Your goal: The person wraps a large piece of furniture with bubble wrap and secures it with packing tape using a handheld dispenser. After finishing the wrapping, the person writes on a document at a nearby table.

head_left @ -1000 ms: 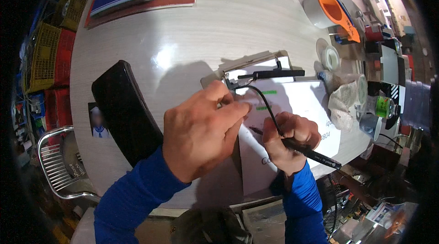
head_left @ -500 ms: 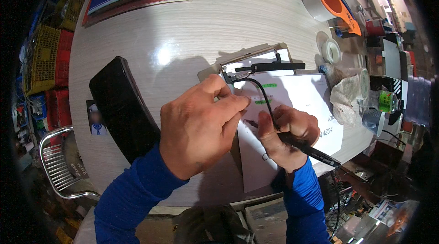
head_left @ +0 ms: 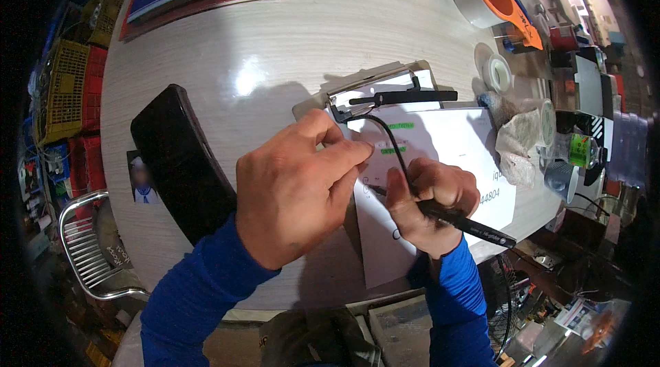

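The right hand (head_left: 430, 205) gripped one slim black pen (head_left: 454, 219), its tip hidden behind the thumb, over a smooth white sheet of paper (head_left: 454, 154) on the pale wood-grain table (head_left: 309, 37). The left hand (head_left: 295, 192) pinched something too small to make out. One thin black cable (head_left: 395, 147) curved between them. One glossy black case (head_left: 182, 161) lay just left

glossy pale wood-grain counter (head_left: 330, 30) beyond the left hand (head_left: 295, 195); matt white paper sheet (head_left: 467, 140) under the right hand (head_left: 430, 205), which grips a matt black plastic pen (head_left: 467, 224).
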`<action>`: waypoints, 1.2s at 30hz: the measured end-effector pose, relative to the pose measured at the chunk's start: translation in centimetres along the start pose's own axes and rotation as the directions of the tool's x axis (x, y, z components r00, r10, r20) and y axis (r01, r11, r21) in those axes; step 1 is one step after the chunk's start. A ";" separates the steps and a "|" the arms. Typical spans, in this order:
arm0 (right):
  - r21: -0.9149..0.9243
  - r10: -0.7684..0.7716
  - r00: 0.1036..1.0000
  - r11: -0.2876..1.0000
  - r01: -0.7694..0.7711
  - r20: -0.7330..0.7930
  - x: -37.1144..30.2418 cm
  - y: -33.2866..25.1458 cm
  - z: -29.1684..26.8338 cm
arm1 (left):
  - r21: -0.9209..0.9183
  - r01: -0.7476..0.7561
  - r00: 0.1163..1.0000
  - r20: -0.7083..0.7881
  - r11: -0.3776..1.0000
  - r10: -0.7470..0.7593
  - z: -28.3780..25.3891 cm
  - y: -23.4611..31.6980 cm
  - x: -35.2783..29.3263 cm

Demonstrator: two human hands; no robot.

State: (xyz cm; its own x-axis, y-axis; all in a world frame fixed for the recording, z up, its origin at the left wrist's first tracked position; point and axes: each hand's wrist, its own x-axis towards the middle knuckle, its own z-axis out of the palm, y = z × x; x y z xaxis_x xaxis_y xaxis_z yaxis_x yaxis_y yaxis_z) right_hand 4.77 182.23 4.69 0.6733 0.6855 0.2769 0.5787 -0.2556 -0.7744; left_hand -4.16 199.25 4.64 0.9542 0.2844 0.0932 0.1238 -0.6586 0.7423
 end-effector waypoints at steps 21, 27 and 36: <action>0.619 0.403 0.885 0.763 -0.185 -0.232 -0.8 1.2 -0.6 | -0.099 0.038 0.998 -0.043 0.994 -0.043 -0.5 0.2 -0.3; 0.817 0.417 0.889 0.569 -0.096 -0.186 -0.4 1.6 -0.8 | -0.187 0.179 0.980 -0.053 0.966 -0.192 -1.3 2.0 -0.8; 0.816 0.482 0.876 0.507 -0.278 -0.001 -0.1 1.2 -2.0 | -0.040 0.206 0.955 -0.210 0.978 -0.210 1.1 3.1 0.4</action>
State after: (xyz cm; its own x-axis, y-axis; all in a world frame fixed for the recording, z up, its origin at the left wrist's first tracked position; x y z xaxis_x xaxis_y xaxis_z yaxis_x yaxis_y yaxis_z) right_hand 6.30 180.50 4.83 0.8692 0.4772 -0.1299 -0.2690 0.2357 -0.9338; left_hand -3.04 196.53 6.28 0.8277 0.5564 0.0729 0.3066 -0.5573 0.7716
